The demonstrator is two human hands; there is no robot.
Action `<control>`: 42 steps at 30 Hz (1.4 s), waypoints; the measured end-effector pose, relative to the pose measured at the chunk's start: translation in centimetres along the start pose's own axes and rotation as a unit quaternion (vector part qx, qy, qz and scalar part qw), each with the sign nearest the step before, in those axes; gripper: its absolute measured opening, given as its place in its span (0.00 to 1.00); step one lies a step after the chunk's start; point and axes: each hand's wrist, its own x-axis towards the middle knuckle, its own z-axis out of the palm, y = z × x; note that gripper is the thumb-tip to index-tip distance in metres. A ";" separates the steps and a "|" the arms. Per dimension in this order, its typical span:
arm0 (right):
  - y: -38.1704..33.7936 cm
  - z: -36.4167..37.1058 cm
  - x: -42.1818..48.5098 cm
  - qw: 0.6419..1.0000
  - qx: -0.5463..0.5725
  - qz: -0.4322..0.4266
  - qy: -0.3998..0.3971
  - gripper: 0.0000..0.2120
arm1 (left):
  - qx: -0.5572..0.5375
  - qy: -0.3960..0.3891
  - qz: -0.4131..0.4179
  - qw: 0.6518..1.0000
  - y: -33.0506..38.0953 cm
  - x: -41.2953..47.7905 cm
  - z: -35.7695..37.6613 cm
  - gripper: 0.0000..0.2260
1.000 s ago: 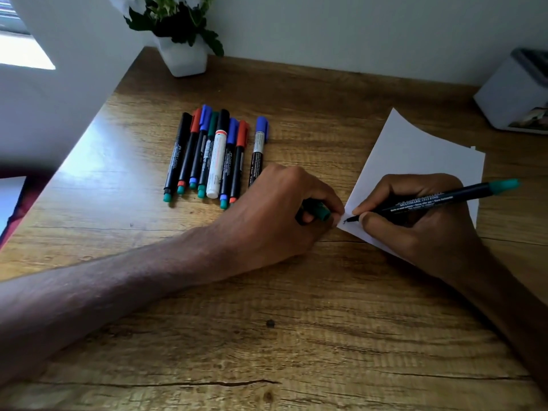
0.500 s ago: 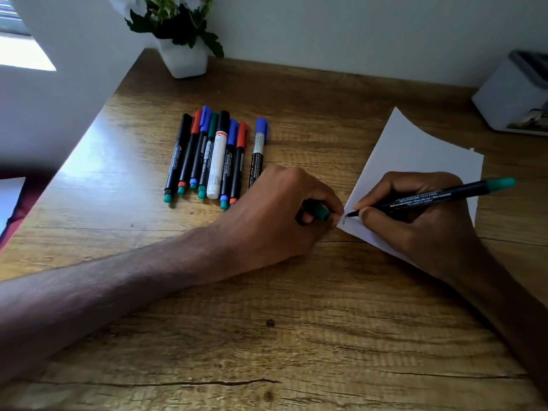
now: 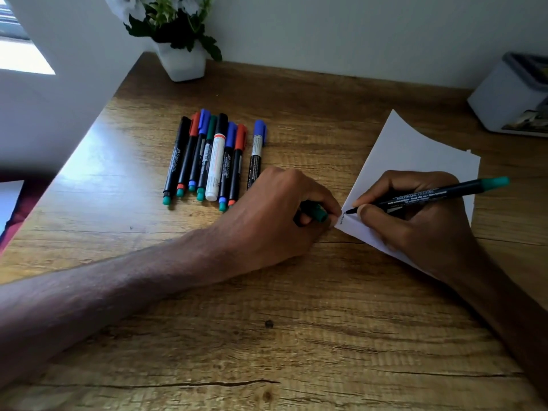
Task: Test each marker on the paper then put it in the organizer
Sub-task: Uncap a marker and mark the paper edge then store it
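The marker (image 3: 439, 194) had a black barrel with white print and a green end, and the cap (image 3: 316, 212) was green. The paper (image 3: 415, 155) was white; the desk (image 3: 296, 336) showed brown wood grain. The loose markers (image 3: 216, 158) were black or white, capped red, blue and green.

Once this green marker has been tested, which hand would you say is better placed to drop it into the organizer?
Probably the right hand: it holds the marker, and the white organizer sits on its side. The left hand holds the cap.
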 end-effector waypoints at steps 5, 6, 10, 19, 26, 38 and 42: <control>0.2 0.0 0.0 1.000 0.003 -0.001 0.000 0.05 | 0.004 0.003 0.004 1.000 -0.1 -0.1 0.0 0.11; 0.3 0.0 0.0 1.000 0.005 0.001 0.000 0.05 | 0.004 0.003 0.005 1.000 -0.1 -0.1 0.0 0.11; 0.6 0.0 0.0 1.000 0.013 0.002 0.003 0.05 | 0.004 0.003 0.007 1.000 -0.1 0.0 0.0 0.10; 0.8 0.0 0.1 0.999 0.047 0.006 0.019 0.05 | 0.010 0.006 0.005 1.000 0.1 0.0 0.0 0.10; 1.0 -0.1 0.1 0.973 0.194 0.077 0.099 0.07 | 0.012 0.003 0.003 1.000 0.2 0.0 0.0 0.11; 0.9 -0.9 0.5 0.967 0.223 0.075 0.098 0.09 | -0.036 0.120 0.024 0.992 1.7 -0.4 -1.1 0.07; 0.2 -1.4 0.6 0.966 0.233 0.035 0.106 0.08 | -0.081 0.095 0.013 0.992 1.3 -0.4 -1.3 0.09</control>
